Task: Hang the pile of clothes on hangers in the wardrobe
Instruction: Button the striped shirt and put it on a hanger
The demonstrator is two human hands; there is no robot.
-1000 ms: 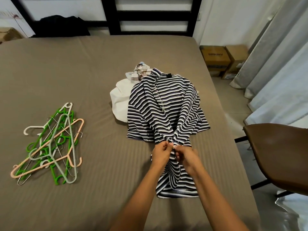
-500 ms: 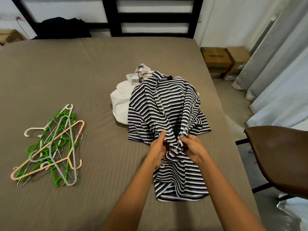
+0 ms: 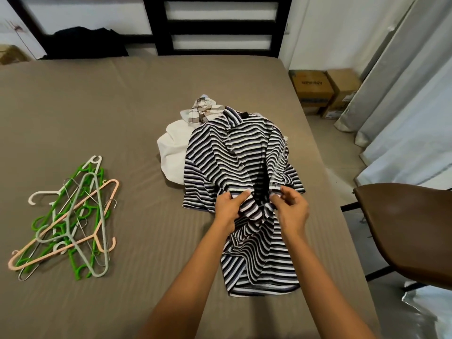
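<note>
A taupe-sheeted bed (image 3: 97, 106) with black headboard (image 3: 220, 28) — cardboard boxes (image 3: 315, 89), pale curtains (image 3: 403, 106) and a brown chair (image 3: 411, 228) to its right.

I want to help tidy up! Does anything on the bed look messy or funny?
Yes. The hangers lie in a tangled heap on the left of the bed. The striped shirt is bunched where the left hand and right hand grip it, and its raised seams and outside tag suggest it is inside out.

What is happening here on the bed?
A person's left hand and right hand grip the middle of a black-and-white striped shirt, holding its fabric open. The shirt lies on the bed over a white garment and a plaid garment. The hangers lie in a heap to the left, untouched.
</note>
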